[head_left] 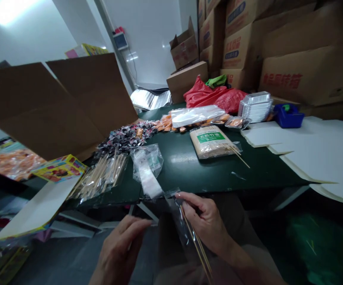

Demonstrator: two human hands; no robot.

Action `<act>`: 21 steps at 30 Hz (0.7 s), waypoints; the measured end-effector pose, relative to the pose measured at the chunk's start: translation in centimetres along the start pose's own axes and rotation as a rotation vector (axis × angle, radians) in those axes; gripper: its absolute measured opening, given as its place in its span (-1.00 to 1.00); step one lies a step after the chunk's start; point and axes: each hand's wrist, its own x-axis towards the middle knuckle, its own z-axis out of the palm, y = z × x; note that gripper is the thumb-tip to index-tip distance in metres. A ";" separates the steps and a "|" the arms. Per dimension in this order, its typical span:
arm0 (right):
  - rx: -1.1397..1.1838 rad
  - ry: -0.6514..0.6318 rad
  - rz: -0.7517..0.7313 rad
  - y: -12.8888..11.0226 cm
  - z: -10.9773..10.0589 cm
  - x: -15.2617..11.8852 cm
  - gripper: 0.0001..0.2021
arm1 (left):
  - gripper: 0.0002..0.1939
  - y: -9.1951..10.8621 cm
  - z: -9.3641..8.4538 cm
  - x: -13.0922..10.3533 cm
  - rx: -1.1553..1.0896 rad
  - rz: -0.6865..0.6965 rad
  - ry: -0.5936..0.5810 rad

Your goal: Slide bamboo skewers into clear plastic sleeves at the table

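Note:
Near the bottom centre, my right hand (pixel 205 217) pinches the top of a clear plastic sleeve (pixel 179 225) with thin bamboo sticks (pixel 199 247) slanting down toward my lap. To its left, my left hand (pixel 120 245) is raised apart from the sleeve, its fingers bent together and partly hidden behind each other; whether it holds anything does not show. Beyond the hands, a crumpled clear bag with a white strip (pixel 150 180) lies at the table's front edge. A pack of bamboo sticks with a green label (pixel 211 136) rests on the table, some sticks poking out.
Wrapped sticks (pixel 103 176) lie at the left beside a yellow box (pixel 60 168). Dark small packets (pixel 120 138) and orange packets (pixel 165 122) line the back of the green table (pixel 177 170). White sheets (pixel 316 148), a blue basket (pixel 288 115) and plastic trays (pixel 256 107) are at the right.

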 end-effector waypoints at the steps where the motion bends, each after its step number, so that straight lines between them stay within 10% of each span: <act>1: -0.014 -0.005 -0.010 -0.1 0.2 -0.1 -0.73 | -0.83 1.4 0.1 1.3 -0.005 0.076 0.097; 7: -0.080 -0.020 -0.129 -0.8 0.0 -0.3 -0.69 | -0.91 4.1 1.0 8.4 0.043 0.253 0.122; 14: -0.119 -0.004 -0.177 -0.5 -0.5 0.0 -0.67 | -0.86 4.0 2.1 8.5 0.051 0.278 0.015; 21: -0.145 0.009 -0.135 -0.2 -0.3 -0.2 -0.71 | -0.87 2.3 1.4 8.7 0.072 -0.022 0.318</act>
